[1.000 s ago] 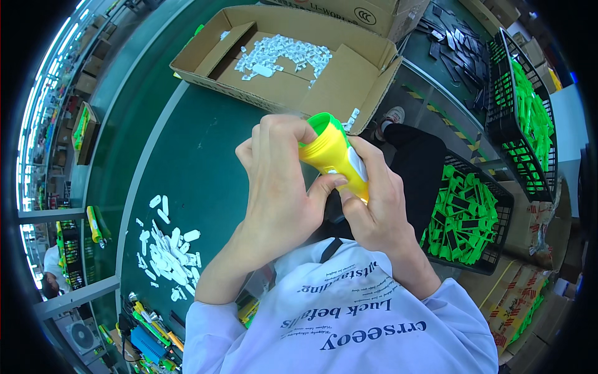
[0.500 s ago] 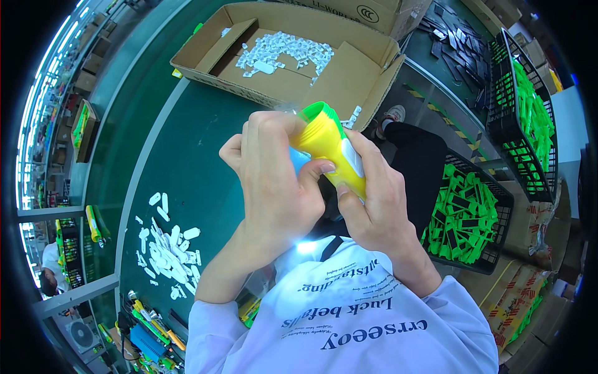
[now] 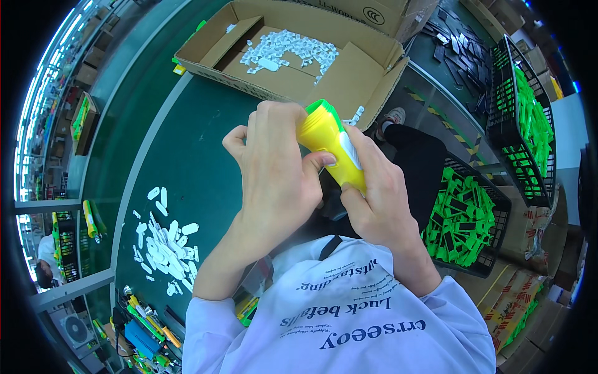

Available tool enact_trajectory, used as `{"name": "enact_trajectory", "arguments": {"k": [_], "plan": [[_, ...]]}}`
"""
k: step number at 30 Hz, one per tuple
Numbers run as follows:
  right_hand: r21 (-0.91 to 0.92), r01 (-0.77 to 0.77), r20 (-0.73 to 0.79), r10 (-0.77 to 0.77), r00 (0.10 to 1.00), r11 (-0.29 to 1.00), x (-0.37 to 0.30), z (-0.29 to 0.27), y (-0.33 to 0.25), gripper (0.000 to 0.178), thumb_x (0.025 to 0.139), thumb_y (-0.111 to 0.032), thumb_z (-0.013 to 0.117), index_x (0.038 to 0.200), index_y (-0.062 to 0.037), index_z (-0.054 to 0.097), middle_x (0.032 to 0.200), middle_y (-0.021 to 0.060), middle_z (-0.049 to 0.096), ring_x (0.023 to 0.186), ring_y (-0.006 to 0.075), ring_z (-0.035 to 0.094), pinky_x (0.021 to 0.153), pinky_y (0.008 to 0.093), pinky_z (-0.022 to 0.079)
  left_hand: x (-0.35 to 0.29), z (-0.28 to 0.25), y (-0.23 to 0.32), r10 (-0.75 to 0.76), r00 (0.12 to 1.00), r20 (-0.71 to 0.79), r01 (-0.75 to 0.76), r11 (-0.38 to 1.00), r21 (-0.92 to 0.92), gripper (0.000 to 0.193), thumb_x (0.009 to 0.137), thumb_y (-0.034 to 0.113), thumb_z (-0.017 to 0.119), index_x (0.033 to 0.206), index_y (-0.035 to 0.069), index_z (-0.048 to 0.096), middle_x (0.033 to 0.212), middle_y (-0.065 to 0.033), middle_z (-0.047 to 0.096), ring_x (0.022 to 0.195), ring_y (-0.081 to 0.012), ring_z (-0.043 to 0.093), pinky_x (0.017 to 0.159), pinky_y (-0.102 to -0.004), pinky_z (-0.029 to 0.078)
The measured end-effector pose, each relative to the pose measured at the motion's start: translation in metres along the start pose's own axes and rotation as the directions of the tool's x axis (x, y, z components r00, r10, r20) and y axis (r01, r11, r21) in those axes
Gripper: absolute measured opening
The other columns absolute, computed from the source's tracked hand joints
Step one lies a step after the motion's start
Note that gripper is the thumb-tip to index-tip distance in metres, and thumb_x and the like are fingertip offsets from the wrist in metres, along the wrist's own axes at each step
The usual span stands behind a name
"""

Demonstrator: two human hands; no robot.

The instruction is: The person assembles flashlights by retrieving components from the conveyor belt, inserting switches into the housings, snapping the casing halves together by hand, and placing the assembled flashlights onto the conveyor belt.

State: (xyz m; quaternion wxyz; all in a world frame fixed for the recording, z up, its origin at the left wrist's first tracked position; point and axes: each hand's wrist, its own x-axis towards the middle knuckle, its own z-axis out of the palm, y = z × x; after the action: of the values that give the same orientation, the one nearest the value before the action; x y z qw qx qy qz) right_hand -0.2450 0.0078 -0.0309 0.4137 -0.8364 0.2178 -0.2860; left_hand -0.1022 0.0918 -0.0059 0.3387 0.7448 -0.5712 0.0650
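In front of my chest I hold a yellow flashlight body (image 3: pixel 330 140) with a green strip, a white oval piece on its side and a threaded wide end tilted up. My right hand (image 3: pixel 380 187) wraps its lower part, fingers along the far side and thumb underneath. My left hand (image 3: pixel 274 159) is closed against its left side, thumb tip on the yellow surface; its other fingertips are hidden behind the hand, so I cannot see whether they hold anything else.
A cardboard box (image 3: pixel 286 90) of small white pieces stands ahead on the green table (image 3: pixel 193 137). White oval parts (image 3: pixel 168 249) lie at left, with tools (image 3: pixel 146 324) below them. Black crates (image 3: pixel 498 249) of green parts sit at right; black strips (image 3: pixel 458 47) lie at upper right.
The bright spot on my shirt and the bluish patch between my hands are gone. The flashlight body stands slightly more upright, with both hands still on it.
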Motion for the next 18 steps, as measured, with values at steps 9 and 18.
{"name": "enact_trajectory", "arguments": {"k": [9, 18], "plan": [[-0.051, 0.049, 0.321, -0.030, 0.947, 0.998, 0.016, -0.019, 0.004, 0.061, 0.072, -0.002, 0.066, 0.131, -0.0010, 0.050, 0.104, 0.0172, 0.061, 0.091, 0.0380, 0.062, 0.076, 0.0426, 0.050, 0.017, -0.023, -0.032, 0.145, 0.961, 0.236, -0.116, 0.984, -0.134, 0.068, 0.066, 0.015, 0.084, 0.123, 0.004, 0.050, 0.124, -0.0136, 0.054, 0.121, -0.0339, 0.048, 0.102, -0.0419, 0.036], [-0.267, 0.537, 0.156, -0.514, 0.843, 0.800, 0.030, 0.031, -0.019, 0.053, 0.069, 0.002, 0.065, 0.122, -0.0039, 0.059, 0.114, 0.0147, 0.059, 0.108, 0.0336, 0.057, 0.091, 0.0464, 0.046, -0.020, -0.067, -0.071, -0.121, 0.687, 0.717, 0.245, 0.967, -0.072, 0.050, 0.082, 0.039, 0.071, 0.103, -0.003, 0.056, 0.087, -0.0255, 0.065, 0.087, -0.0438, 0.063, 0.075, -0.0486, 0.049]]}}
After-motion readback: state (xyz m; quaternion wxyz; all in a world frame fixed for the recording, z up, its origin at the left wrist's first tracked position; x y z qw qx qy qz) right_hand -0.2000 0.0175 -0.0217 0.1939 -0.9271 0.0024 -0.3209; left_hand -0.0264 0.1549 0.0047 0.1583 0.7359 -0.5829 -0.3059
